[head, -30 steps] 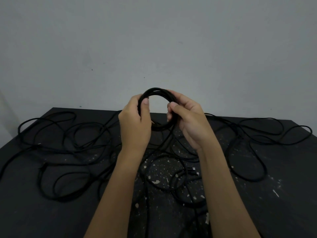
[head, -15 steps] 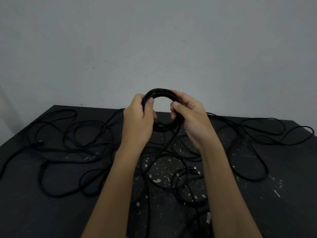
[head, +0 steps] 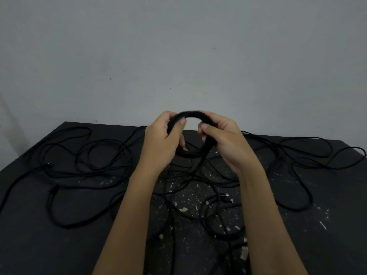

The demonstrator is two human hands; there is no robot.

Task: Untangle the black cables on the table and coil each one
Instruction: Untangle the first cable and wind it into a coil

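Nearest the camera, the dark, paint-flecked table (head: pixel 327 241) carries a knot of loose black cables (head: pixel 214 215) between the two forearms, with a pair of metal-tipped plugs (head: pixel 228 197) lying on it. Above that, both hands hold a small coil (head: pixel 191 155) up off the table. The left hand (head: pixel 161 141) curls its fingers round the coil's left side with the thumb pressed on the front, and the right hand (head: pixel 225 144) grips the right side the same way. A strand (head: pixel 200 165) drops from the coil's lower edge into the knot, so I judge this cable only partly wound. Further back, the left loops (head: pixel 87 153) and the right loops (head: pixel 297 167) sprawl and cross one another, reaching almost to the far edge below the grey wall (head: pixel 178 56). The task looks early: one coil is under way, no finished coil is in sight on the table, and most of the untangling is left.
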